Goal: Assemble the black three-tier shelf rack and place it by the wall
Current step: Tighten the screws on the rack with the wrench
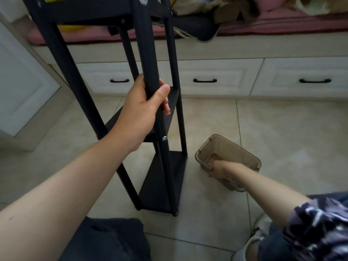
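Tiled floor [282,129], three white drawers [205,72] ahead. Your left hand [143,110] wraps a post [148,53] of the one black rack [160,185]; your right hand [218,169] grips one tinted box [231,151].

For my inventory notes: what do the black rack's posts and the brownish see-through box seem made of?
Black round rack post: probably painted metal tube, matte; silver bolt heads show. Brownish see-through rectangular box: likely tinted plastic; translucent walls, moulded rim.
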